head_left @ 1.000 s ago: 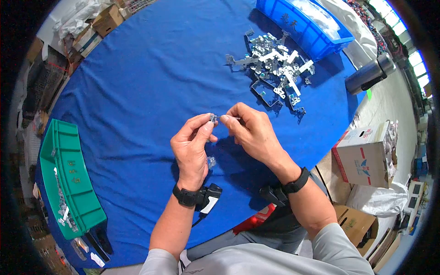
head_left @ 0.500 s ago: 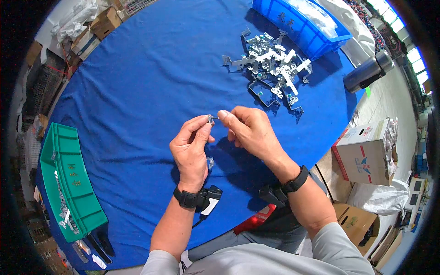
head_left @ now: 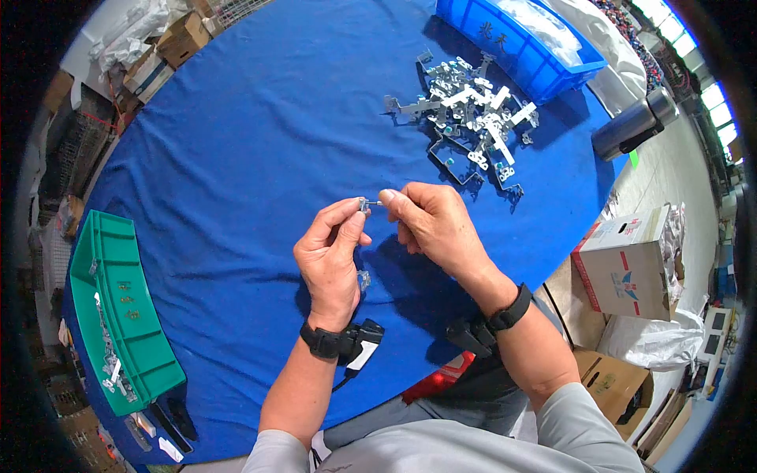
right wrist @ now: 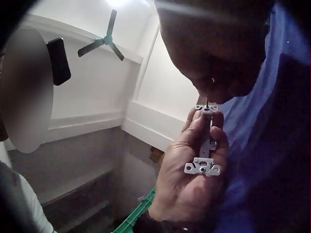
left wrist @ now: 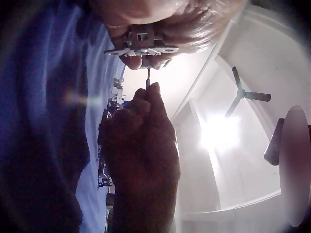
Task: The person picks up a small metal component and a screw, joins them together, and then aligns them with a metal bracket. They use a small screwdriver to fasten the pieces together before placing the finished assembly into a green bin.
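Note:
In the head view my left hand (head_left: 327, 264) grips a metal bracket (right wrist: 202, 167) over the blue cloth. The right wrist view shows the bracket lying along the palm and fingers, with a winged, holed plate at each end. My right hand (head_left: 443, 229) pinches a thin metal rod (left wrist: 148, 78) between thumb and fingertips. The rod's tip meets the bracket's far end, at the left fingertips. In the left wrist view, the near plate stands in front of the left fingers, and the right fist hides the rod's other end.
A pile of similar metal brackets (head_left: 498, 138) lies at the back right, beside a blue crate (head_left: 505, 49). A green bin (head_left: 150, 343) with small metal parts stands at left. A steel flask (head_left: 627, 132) lies near the table's right edge, with a cardboard box (head_left: 631, 268) beyond.
The right fingers have shifted on the rod; its rear end, seen behind them a second ago, is now hidden. The left hand keeps its hold on the bracket.

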Motion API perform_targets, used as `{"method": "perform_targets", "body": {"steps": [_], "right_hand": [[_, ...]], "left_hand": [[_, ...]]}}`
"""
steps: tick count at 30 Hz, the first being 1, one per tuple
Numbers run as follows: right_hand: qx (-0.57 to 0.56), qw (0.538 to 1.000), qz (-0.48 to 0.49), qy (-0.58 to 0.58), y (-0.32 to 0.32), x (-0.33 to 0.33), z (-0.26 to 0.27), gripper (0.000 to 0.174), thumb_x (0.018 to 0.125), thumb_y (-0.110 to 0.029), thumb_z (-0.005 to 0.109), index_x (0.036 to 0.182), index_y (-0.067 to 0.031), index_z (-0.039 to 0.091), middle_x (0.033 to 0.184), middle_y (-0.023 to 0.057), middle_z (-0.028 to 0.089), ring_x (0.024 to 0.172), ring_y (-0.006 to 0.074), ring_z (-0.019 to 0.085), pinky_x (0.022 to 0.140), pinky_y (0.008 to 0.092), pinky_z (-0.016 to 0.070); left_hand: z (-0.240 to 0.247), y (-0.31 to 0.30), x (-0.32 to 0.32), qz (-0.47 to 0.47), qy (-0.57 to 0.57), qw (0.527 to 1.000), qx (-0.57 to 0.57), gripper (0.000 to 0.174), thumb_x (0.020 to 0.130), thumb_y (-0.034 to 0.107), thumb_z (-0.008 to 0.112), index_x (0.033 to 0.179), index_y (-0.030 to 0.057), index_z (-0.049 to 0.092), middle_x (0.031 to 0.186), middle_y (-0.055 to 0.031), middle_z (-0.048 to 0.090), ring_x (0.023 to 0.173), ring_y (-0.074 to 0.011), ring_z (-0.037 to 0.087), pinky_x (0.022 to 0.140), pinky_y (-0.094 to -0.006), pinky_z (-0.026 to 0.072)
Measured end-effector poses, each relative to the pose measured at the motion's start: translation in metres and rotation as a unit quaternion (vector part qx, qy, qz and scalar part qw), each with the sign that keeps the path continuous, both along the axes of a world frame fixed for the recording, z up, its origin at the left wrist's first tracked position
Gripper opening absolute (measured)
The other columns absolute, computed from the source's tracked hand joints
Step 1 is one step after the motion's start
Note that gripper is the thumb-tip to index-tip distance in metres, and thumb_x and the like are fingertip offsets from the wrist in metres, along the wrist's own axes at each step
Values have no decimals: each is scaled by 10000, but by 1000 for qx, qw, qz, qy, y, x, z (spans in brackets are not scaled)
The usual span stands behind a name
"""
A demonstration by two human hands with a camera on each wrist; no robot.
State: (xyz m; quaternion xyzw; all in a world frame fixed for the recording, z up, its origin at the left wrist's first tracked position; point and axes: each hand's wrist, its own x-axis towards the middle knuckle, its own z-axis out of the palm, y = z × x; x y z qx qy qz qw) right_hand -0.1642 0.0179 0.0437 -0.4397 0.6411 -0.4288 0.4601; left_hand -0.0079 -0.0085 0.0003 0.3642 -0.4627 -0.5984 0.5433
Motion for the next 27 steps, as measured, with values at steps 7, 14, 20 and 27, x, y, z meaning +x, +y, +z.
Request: {"method": "perform_targets", "body": {"steps": [7,14,20,27], "right_hand": [[-56,997,-25,-39,0,6,-6,404,963,-312,629,724,14,629,551,73,609,479,112,599,426,272,447],[-68,997,-8,29,0,6,-7,366,960,-290,630,766,20,629,577,80,617,487,127,600,436,295,446],[-59,997,-8,43,0,6,-9,349,955,-276,632,782,27,625,583,89,616,513,136,614,468,303,459],[-125,991,-25,38,0,9,-14,321,956,-254,630,789,19,622,593,116,629,516,173,630,477,325,462]], "left_hand": [[-1,-1,0,3,11,1000,3,179,925,29,657,1094,-20,691,1014,-106,714,863,-134,669,635,-228,526],[0,-2,1,6,2,1000,7,175,923,20,654,1089,-18,695,1013,-106,715,872,-138,673,628,-227,525],[-2,-2,1,7,9,1000,14,167,922,24,658,1079,-13,702,1006,-99,718,875,-134,677,624,-225,526],[0,-2,1,9,3,1000,12,168,921,17,655,1080,-13,701,1002,-99,719,870,-134,679,625,-223,528]]}}
